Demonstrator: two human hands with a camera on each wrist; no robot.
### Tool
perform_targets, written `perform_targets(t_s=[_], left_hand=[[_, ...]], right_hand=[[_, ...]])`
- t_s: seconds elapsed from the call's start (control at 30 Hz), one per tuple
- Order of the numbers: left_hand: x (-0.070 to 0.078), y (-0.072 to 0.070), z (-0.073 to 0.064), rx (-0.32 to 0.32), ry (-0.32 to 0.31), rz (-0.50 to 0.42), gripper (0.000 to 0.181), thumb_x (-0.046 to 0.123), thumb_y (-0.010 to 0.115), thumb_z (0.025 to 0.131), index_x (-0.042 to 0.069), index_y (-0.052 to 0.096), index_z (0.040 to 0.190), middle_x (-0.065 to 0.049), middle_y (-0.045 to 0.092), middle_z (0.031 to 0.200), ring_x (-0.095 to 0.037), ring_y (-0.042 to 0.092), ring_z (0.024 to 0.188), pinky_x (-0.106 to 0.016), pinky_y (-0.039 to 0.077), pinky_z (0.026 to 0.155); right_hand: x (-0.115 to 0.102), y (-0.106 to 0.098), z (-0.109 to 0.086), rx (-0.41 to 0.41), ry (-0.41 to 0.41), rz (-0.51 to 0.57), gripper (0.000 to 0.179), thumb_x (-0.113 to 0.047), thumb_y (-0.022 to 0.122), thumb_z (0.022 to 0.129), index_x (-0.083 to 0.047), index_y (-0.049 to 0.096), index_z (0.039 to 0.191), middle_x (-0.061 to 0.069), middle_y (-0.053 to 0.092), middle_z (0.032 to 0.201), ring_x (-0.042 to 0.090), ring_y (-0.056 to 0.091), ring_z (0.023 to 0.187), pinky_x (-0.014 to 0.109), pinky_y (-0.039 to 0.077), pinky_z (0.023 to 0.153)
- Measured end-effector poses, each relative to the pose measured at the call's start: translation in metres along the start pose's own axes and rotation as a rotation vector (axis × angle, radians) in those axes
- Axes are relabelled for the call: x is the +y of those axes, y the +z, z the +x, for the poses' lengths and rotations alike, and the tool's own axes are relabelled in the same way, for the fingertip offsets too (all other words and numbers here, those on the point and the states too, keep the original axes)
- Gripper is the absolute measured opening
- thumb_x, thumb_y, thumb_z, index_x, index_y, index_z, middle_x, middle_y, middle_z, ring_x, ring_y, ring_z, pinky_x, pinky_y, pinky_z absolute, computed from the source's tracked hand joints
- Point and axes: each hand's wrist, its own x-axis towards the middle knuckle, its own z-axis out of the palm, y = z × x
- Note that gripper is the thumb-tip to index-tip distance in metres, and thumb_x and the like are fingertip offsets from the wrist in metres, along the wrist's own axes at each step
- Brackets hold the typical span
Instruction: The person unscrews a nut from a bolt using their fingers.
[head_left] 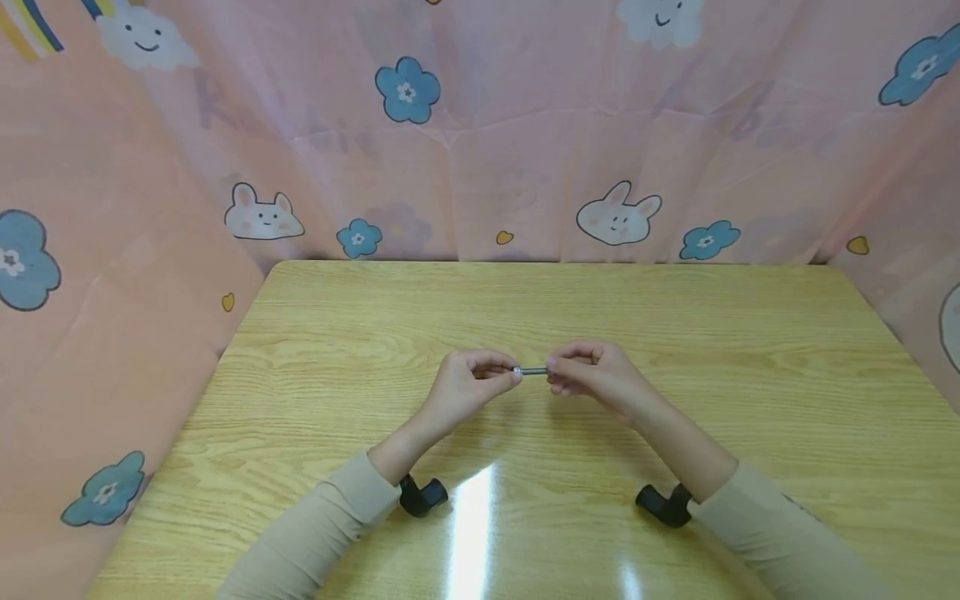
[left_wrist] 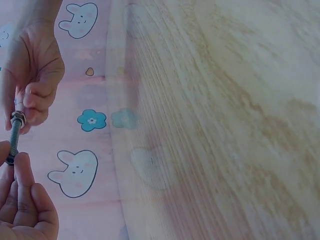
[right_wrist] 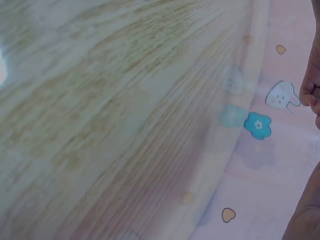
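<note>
Centrally, fingers of left hand [head_left: 467,390] and right hand [head_left: 602,382] pinched on opposite ends of a slim silver threaded metal bolt [head_left: 534,371], level, aloft. Likely best: steady one end, turn gently, keep it in line. Yellow wood-grain desk [head_left: 570,308]: room both sides. Far edge mid-frame; pink cartoon-print cloth [head_left: 510,125] behind.

Before me is a wood-grain table [head_left: 315,325], with pink printed cloth [head_left: 510,175] behind it.
The creased cloth is also at both my sides, and it shows blue flowers [head_left: 407,90], white rabbit heads [head_left: 618,217], smiling clouds [head_left: 147,40] and small yellow hearts [head_left: 505,238]. Near me, the glossy tabletop reflects a bright strip of light [head_left: 471,533].
</note>
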Motion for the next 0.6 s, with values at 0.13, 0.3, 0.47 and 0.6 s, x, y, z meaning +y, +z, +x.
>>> perform_targets(t_s=[0.13, 0.3, 0.47, 0.6], left_hand=[[0.0003, -0.0013, -0.0006, -0.002, -0.001, -0.006, 0.016, 0.005, 0.066, 0.086, -0.006, 0.068, 0.098, -0.016, 0.068, 0.095, -0.017, 0.064, 0.08, -0.027, 0.052, 0.071], [0.0002, -0.0019, -0.001, 0.0, 0.011, -0.002, 0.016, 0.004, 0.065, 0.086, -0.006, 0.067, 0.098, -0.017, 0.068, 0.095, -0.018, 0.065, 0.08, -0.027, 0.053, 0.071], [0.0005, -0.0028, -0.0012, 0.002, 0.021, -0.001, 0.016, 0.004, 0.065, 0.086, -0.007, 0.067, 0.098, -0.018, 0.068, 0.095, -0.018, 0.065, 0.08, -0.027, 0.053, 0.071], [-0.0071, -0.0028, 0.0018, -0.001, 0.011, -0.001, 0.016, 0.004, 0.065, 0.086, -0.006, 0.067, 0.098, -0.017, 0.068, 0.095, -0.018, 0.065, 0.08, -0.027, 0.053, 0.071]], right_hand=[[-0.0003, -0.0005, -0.0008, -0.014, -0.042, -0.015, 0.017, -0.002, 0.066, 0.085, -0.001, 0.062, 0.101, 0.006, 0.062, 0.098, 0.015, 0.065, 0.083, 0.03, 0.053, 0.078], [-0.0027, 0.0011, 0.0002, -0.028, 0.031, -0.052, 0.03, -0.016, 0.061, 0.091, 0.004, 0.057, 0.112, 0.007, 0.063, 0.094, 0.017, 0.066, 0.078, 0.032, 0.055, 0.074], [-0.0022, 0.0015, 0.0006, -0.044, 0.053, -0.022, 0.021, -0.015, 0.058, 0.093, 0.003, 0.062, 0.103, 0.006, 0.066, 0.077, 0.013, 0.065, 0.068, 0.027, 0.055, 0.067], [-0.0016, -0.0002, -0.0004, -0.049, -0.007, -0.031, 0.019, -0.006, 0.064, 0.088, 0.005, 0.062, 0.103, 0.008, 0.066, 0.091, 0.015, 0.066, 0.08, 0.029, 0.054, 0.076]])
